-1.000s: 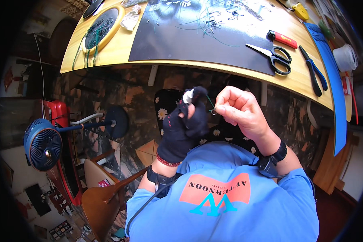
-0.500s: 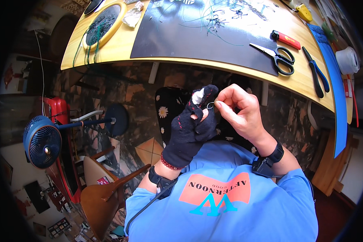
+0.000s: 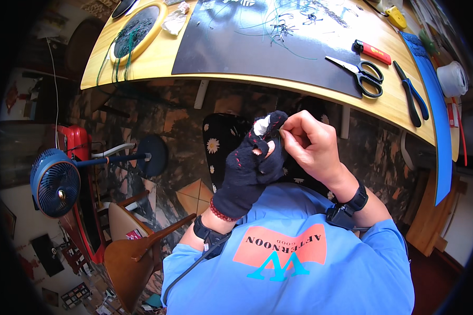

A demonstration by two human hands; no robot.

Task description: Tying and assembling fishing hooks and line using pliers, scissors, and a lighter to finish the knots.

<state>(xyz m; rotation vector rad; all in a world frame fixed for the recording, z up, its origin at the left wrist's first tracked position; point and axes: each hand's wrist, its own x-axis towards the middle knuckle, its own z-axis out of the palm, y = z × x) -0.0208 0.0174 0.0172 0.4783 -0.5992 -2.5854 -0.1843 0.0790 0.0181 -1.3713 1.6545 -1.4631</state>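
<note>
My left hand (image 3: 255, 163) wears a black knitted glove with red stitching, a white patch on a finger and a bare bit of finger showing. Its fingers are curled closed, hiding whatever lies inside. Against its fingertips, my bare right hand (image 3: 311, 144) pinches thumb and forefinger on a tiny thin item, apparently the fish hook seen a moment earlier; little of it shows. Both hands are over my lap, short of the table edge. On the dark mat (image 3: 236, 55) beyond lie several dark hooks (image 3: 283, 29) with green line.
Scissors (image 3: 370, 79), a red lighter (image 3: 374, 52) and pliers (image 3: 412, 97) lie at the table's right, beside a long blue strip (image 3: 440, 142) and a white spool (image 3: 452, 79). A yellow-rimmed round tray (image 3: 160, 21) holds dark pieces with green lines. A fan (image 3: 55, 184) and wooden chair (image 3: 123, 268) stand left.
The curved silvery hook between my hands is now mostly hidden. My right fingers have curled tighter, and the left glove has shifted slightly right.
</note>
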